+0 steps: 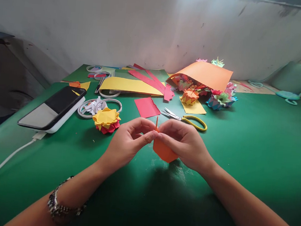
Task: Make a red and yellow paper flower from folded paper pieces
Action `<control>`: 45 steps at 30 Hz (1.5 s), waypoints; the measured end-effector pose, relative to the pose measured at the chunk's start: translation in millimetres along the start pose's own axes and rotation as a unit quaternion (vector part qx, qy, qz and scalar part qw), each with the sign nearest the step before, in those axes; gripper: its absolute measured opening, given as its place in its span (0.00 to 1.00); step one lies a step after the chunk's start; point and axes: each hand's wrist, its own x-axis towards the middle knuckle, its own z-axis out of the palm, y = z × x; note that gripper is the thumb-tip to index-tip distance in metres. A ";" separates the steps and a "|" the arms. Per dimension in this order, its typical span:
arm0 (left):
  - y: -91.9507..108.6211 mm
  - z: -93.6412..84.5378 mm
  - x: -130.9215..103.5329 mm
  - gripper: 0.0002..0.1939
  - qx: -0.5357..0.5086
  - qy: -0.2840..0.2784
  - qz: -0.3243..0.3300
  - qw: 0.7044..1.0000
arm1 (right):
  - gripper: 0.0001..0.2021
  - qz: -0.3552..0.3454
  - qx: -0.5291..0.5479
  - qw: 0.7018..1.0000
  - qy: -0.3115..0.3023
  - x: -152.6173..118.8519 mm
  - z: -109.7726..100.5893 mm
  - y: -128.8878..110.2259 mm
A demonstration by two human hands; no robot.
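Both hands meet over an orange piece of paper (165, 153) near the middle of the green table. My left hand (132, 136) pinches its upper left edge between thumb and fingers. From the other side, my right hand (185, 143) grips the same paper, its thumb tip close to the left thumb. A thin orange strip sticks up between the fingertips. Fingers cover much of the paper, so its full shape is hidden. Just beyond the hands lie yellow-handled scissors (194, 122), blades apart, and a red paper square (147, 107).
A yellow-and-red paper flower (106, 120) sits left, beside tape rolls (117, 104). Further left are a phone (55, 105) on a white block and a cable (4, 163). Several paper flowers (222, 98), a yellow sheet (131, 85) and an orange sheet (204, 75) lie toward the wall.
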 end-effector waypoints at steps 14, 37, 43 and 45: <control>0.2 7.5 -2.6 0.08 -0.077 0.005 -0.083 0.994 | 0.08 -0.146 -0.138 0.979 0.044 -4.8 5.9 3.4; -4.0 5.9 -0.4 0.12 -0.089 0.056 -0.053 0.993 | 0.04 -0.056 -0.119 0.991 0.035 -6.8 7.4 3.3; -1.1 5.0 -1.7 0.11 -0.066 0.024 -0.057 0.996 | 0.08 0.035 -0.003 0.999 -0.004 -4.6 3.3 -0.3; 0.1 4.4 -2.4 0.10 -0.021 0.018 -0.050 0.998 | 0.10 0.048 0.011 0.999 -0.019 -4.7 1.1 0.0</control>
